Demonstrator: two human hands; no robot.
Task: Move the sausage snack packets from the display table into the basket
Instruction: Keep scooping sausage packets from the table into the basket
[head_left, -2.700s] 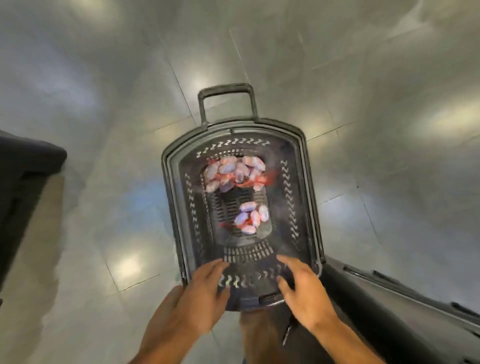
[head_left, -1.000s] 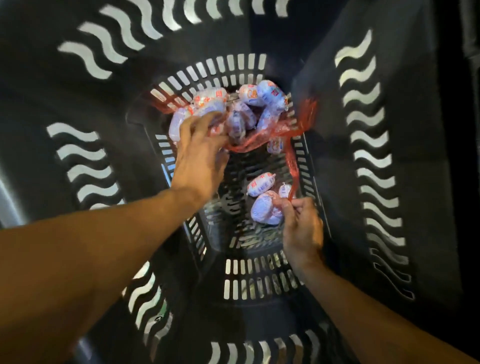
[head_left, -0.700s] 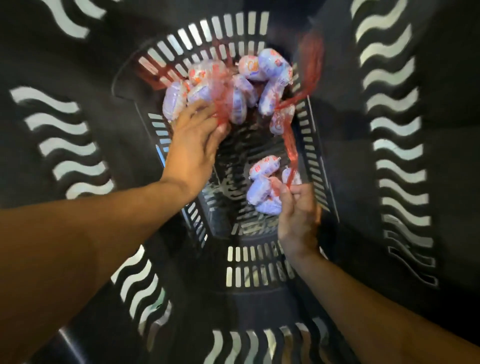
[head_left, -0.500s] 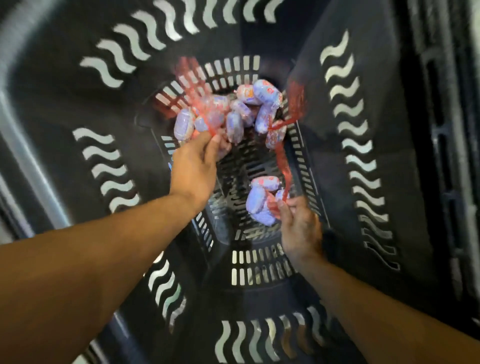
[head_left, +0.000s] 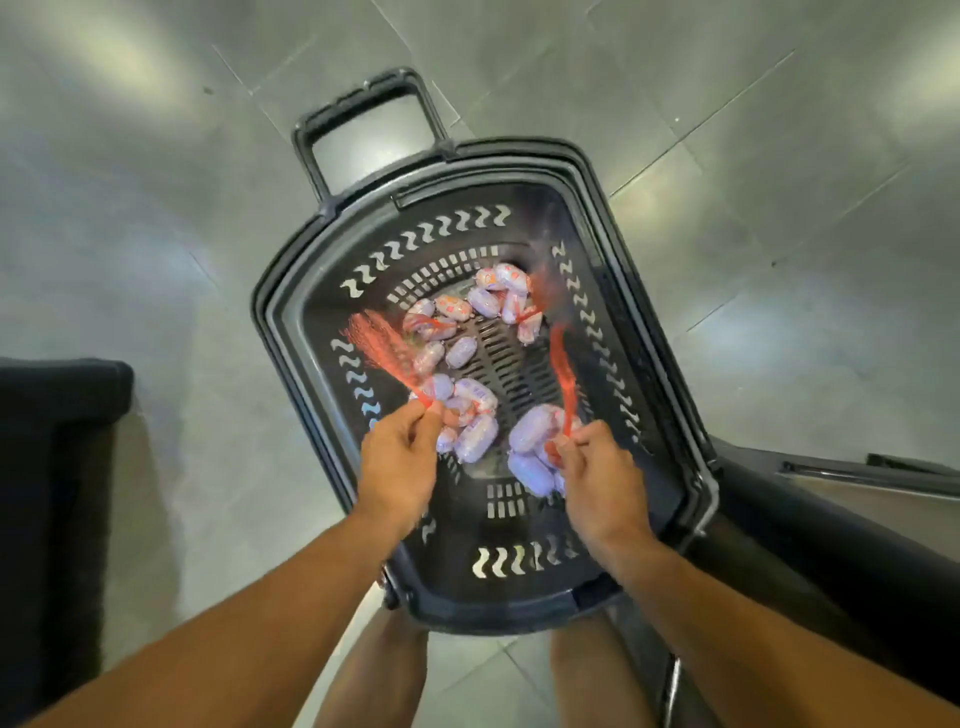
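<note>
Presently: basket (head_left: 670, 395) on floor, holding sausage snack packets (head_left: 467, 410); left hand (head_left: 400, 467) and right hand (head_left: 597, 478) each pinch 1 red net (head_left: 379, 343) end, apparently to lift.

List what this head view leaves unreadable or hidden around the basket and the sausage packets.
- Packet count: sausage snack packets overlap on the floor of the basket; the left hand and right hand cover some.
- Packet print: too small and blurred.
- Red netting: motion-blurred, so its ends are unclear.
- Display table: only dark edges at the frame sides, cut off.
</note>
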